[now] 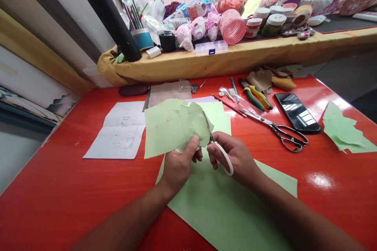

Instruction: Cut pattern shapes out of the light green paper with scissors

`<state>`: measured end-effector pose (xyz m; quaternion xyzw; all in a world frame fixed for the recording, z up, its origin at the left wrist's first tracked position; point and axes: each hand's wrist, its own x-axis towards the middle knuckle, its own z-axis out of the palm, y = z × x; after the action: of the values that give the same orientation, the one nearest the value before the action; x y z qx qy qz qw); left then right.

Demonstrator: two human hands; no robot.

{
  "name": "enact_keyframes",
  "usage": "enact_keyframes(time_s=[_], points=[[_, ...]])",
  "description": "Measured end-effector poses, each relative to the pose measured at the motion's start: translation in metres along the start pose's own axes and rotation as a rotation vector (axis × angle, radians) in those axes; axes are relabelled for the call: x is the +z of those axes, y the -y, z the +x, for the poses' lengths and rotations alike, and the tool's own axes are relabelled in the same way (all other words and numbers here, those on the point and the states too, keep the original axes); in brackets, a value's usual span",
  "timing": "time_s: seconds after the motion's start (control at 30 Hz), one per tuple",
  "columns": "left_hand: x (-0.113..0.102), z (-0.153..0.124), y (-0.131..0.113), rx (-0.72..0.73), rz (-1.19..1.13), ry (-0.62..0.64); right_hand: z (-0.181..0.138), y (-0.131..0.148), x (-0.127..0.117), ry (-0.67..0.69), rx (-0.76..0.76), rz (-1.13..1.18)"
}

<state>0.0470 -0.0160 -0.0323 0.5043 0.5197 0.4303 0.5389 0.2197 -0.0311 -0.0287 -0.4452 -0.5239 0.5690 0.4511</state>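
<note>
Here's the left hand (178, 162) pinching a pale green paper piece (172, 125) between thumb and fingers, lifting it above the bench (59, 164) so the blades can reach its edge. The right hand (235, 157) is closed around white-handled scissors (224, 157), tips at the paper. That's two pairs out, with black-handled shears (288, 137) lying idle, and one large green sheet (226, 208) underneath.

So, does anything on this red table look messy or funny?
Yes, a little: the green paper scraps on the right of the red table lie in a loose, jagged heap, not flat like the big green sheet under the hands. They look like cut-off leftovers.
</note>
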Motion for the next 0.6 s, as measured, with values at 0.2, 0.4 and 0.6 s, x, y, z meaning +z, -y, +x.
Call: enact_keyframes(time_s=[0.2, 0.4, 0.6], points=[[0.0001, -0.0015, -0.0007, -0.017, 0.01, 0.004, 0.0, -0.001, -0.0002, -0.005, -0.012, -0.009], [0.0002, -0.0019, 0.0015, -0.042, -0.002, 0.008, 0.0006, -0.0009, 0.0004, 0.0, -0.025, 0.007], [-0.0002, -0.0022, 0.0008, -0.039, -0.001, 0.008, 0.0005, -0.0004, 0.0003, -0.001, -0.026, -0.006]])
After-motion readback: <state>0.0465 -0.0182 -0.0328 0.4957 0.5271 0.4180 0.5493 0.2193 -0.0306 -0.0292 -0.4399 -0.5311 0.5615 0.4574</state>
